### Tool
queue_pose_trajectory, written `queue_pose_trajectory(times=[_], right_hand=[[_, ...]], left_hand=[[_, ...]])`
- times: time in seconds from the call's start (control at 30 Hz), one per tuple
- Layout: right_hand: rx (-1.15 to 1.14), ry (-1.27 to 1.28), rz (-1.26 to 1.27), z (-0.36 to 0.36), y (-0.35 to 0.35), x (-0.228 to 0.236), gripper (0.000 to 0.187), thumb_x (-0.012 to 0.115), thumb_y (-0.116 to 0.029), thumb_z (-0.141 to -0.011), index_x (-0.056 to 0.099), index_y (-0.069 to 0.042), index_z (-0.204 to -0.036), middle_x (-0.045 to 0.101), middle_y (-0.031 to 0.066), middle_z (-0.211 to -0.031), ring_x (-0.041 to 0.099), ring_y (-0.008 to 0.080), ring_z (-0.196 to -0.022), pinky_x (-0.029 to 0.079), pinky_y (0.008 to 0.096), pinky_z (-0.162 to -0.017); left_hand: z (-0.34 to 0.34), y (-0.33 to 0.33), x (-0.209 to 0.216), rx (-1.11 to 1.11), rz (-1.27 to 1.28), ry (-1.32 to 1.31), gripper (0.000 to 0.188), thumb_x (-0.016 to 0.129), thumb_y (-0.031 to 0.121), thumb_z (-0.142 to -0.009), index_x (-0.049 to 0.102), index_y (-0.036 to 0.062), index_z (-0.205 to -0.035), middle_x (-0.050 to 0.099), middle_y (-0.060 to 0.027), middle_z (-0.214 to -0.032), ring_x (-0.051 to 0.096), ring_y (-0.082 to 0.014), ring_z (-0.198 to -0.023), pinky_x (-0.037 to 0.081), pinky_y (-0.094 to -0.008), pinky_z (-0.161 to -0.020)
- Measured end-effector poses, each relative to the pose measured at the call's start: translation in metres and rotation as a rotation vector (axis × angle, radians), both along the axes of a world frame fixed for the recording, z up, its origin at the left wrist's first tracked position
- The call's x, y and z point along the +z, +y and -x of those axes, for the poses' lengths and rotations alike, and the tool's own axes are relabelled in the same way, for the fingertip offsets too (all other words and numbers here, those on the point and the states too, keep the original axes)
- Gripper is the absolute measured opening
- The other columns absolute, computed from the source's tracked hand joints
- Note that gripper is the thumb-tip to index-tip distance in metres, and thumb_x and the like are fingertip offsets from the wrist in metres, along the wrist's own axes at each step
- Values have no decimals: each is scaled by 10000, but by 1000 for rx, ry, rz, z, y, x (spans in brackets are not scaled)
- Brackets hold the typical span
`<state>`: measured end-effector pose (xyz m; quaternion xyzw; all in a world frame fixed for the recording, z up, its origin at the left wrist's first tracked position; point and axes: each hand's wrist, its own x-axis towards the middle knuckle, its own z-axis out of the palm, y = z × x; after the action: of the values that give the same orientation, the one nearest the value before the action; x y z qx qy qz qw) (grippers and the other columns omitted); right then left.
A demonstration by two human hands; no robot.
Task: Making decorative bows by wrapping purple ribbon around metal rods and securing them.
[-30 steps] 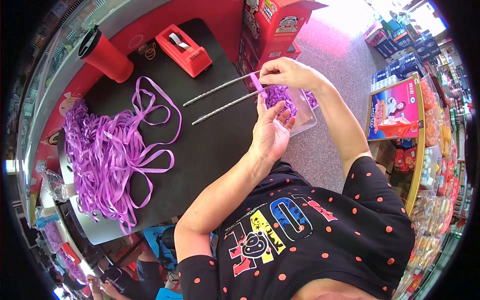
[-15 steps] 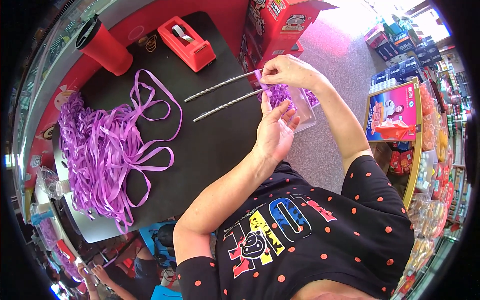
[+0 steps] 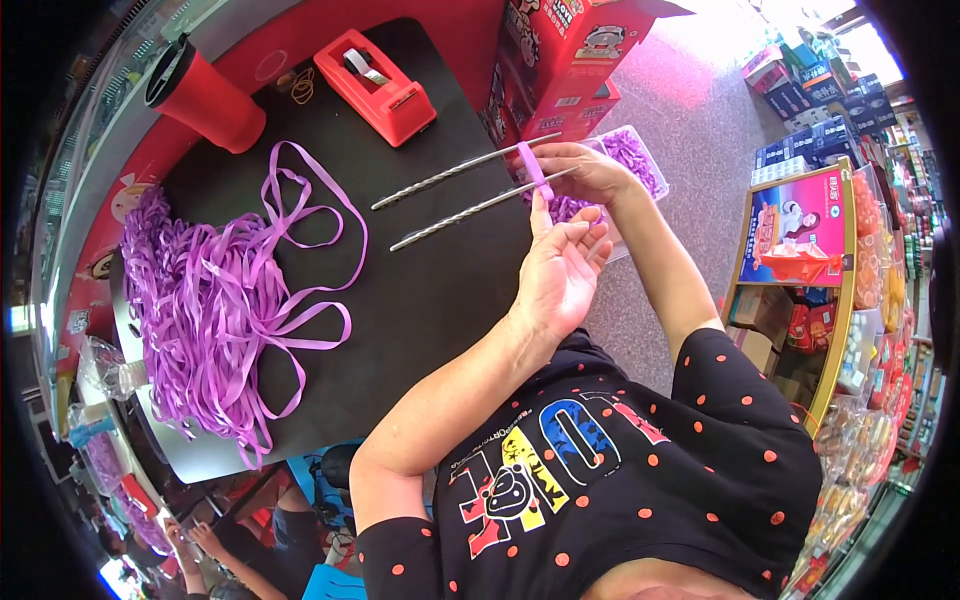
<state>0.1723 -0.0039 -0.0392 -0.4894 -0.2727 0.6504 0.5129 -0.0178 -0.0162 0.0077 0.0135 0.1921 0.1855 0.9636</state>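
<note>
Two parallel metal rods (image 3: 455,216) with twisted ends reach over the black table. A narrow purple ribbon (image 3: 533,168) spans both near their right part. My left hand (image 3: 560,275) is palm up, with one straight digit holding the ribbon by the lower rod. Its other fingers are loosely curled. My right hand (image 3: 590,172) is on the right side of the ribbon, by the rods' right ends. Its bent fingers are closed at the ribbon, their tips partly hidden. On the table's left lies a large tangled heap of purple ribbon (image 3: 205,310), with loose loops toward the middle.
A red tape dispenser (image 3: 385,90), rubber bands (image 3: 302,86) and a red tumbler (image 3: 208,103) sit at the table's far side. Clear containers (image 3: 655,182) of purple ribbon pieces stand below my right hand, beside red cartons (image 3: 560,75). Another person's hands (image 3: 195,540) show lower left.
My right hand has moved from above the upper rod to lower, behind the ribbon. The ribbon now lies plainly across both rods. My left hand has barely shifted.
</note>
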Motion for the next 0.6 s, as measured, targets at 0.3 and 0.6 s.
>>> queue_pose_trajectory(times=[0.3,0.6], right_hand=[[290,382,-225,0,24,-46,364,647,-178,-868,559,12,-1165,621,67,-1019,605,129,-901,495,252,-759],[222,259,-39,-9,16,-17,198,647,-150,-861,636,3,-987,659,53,-871,636,139,-807,517,274,-760]], left_hand=[[1,1,4,11,7,4,828,519,21,-836,102,329,-1482,551,-75,-1096,530,-203,-993,415,-371,-914],[2,0,6,10,-29,17,844,482,3,-842,38,299,-1495,534,-71,-1123,515,-170,-1010,385,-343,-907]])
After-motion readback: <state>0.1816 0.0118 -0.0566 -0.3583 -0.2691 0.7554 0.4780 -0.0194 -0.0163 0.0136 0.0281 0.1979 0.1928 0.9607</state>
